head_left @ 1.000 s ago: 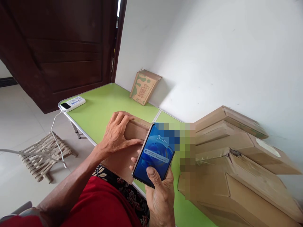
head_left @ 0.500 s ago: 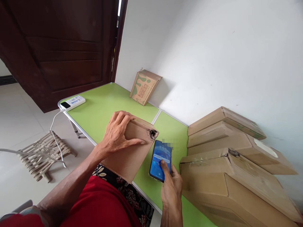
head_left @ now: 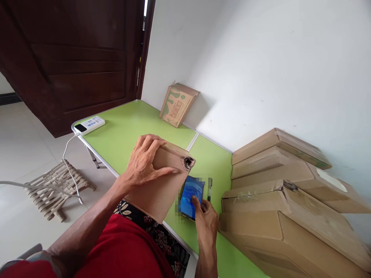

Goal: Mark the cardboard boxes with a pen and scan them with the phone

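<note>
My left hand (head_left: 145,160) grips the upper edge of a brown cardboard box (head_left: 158,193), thumb across its face and fingers over the top. The box is tilted at the table's front edge, and its far right corner has a dark, torn hole. My right hand (head_left: 206,220) holds a smartphone (head_left: 191,197) with a lit blue screen, the thumb lying on the glass. The phone is just right of the box, above the green table. A slim black-and-white pen-like item (head_left: 209,190) shows beyond my right fingers, partly blurred out.
Several cardboard boxes (head_left: 278,193) are stacked at the right against the white wall. A small printed carton (head_left: 178,105) leans on the wall at the back of the green table (head_left: 130,119). A white device (head_left: 92,124) with a cable lies at the left corner, above a woven stool (head_left: 59,189).
My right hand has moved the phone slightly left and nearer the box. The pen-like item now shows beside it. The phone's screen no longer shows the clock legibly. My left hand keeps its grip.
</note>
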### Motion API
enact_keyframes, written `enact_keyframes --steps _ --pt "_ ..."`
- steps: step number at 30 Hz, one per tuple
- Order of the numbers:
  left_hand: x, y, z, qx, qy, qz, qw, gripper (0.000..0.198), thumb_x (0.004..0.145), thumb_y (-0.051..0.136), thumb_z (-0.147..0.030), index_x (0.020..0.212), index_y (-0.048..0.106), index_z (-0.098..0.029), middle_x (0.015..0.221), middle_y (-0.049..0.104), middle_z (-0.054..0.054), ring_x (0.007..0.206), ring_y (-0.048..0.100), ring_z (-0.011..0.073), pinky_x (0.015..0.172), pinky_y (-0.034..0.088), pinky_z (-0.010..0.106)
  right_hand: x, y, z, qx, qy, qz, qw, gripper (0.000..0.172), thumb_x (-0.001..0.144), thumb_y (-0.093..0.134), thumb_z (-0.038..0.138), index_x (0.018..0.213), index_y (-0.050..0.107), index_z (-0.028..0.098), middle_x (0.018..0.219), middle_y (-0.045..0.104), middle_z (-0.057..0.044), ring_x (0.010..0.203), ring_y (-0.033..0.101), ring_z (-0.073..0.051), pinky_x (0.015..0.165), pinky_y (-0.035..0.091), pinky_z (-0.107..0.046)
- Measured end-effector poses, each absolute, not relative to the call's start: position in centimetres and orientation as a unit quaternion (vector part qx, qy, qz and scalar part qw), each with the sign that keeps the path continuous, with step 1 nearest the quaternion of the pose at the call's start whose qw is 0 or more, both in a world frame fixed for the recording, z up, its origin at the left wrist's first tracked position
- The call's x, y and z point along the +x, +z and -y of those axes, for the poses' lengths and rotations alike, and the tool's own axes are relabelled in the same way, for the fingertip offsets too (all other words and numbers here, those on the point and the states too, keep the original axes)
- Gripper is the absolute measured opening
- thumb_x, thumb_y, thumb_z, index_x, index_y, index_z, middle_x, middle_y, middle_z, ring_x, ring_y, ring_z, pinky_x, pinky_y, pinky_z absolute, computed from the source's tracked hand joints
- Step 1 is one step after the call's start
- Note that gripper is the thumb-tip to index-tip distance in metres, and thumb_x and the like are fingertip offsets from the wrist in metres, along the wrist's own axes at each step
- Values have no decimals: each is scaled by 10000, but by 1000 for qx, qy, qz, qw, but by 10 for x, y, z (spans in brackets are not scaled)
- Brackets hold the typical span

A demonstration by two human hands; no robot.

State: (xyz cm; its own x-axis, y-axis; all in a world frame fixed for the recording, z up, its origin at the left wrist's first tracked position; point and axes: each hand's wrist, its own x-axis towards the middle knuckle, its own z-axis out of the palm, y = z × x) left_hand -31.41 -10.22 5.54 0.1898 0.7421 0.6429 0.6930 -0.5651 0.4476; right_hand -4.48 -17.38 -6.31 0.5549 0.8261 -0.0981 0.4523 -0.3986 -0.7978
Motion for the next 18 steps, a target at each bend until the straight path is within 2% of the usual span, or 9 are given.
enact_keyframes --steps 6,10,13,15,18 --pt "-315 53 105 772 433 -465 28 689 911 748 -660 1402 570 -210 1381 622 154 1296 544 344 1121 469 513 -45 -63 180 -815 193 458 299 626 778 526 755 952 741 194 917 763 -207 932 712 -419 848 514 -495" --pt "-316 53 105 774 433 -461 28 705 923 742 -638 1439 552 -197 1405 610 170 1314 544 352 1129 477 524 -44 -60 183 -816 170 473 284 786 779 475 803 1038 757 117 1009 724 -285 1032 694 -486 922 515 -577" --pt "-314 51 103 773 432 -462 45 715 913 765 -618 1472 539 -234 1453 586 166 1362 534 358 1157 472 541 -53 -49 187 -809 149 481 305 908 766 533 847 1208 732 79 1224 662 -334 1227 611 -537 1010 490 -643" --pt "-315 45 101 764 443 -463 75 830 909 773 -609 1584 435 -265 1587 482 180 1476 465 373 1198 452 569 -67 -40 191 -747 229 504 368 872 796 629 813 1335 694 130 1374 636 -279 1324 583 -483 1075 493 -612" --pt "-323 28 99 733 462 -473 160 1103 884 786 -616 1722 156 -275 1758 226 216 1619 294 413 1246 398 647 -100 -32 198 -568 453 513 457 789 865 746 677 1501 602 232 1492 631 -164 1367 611 -370 1089 542 -504"
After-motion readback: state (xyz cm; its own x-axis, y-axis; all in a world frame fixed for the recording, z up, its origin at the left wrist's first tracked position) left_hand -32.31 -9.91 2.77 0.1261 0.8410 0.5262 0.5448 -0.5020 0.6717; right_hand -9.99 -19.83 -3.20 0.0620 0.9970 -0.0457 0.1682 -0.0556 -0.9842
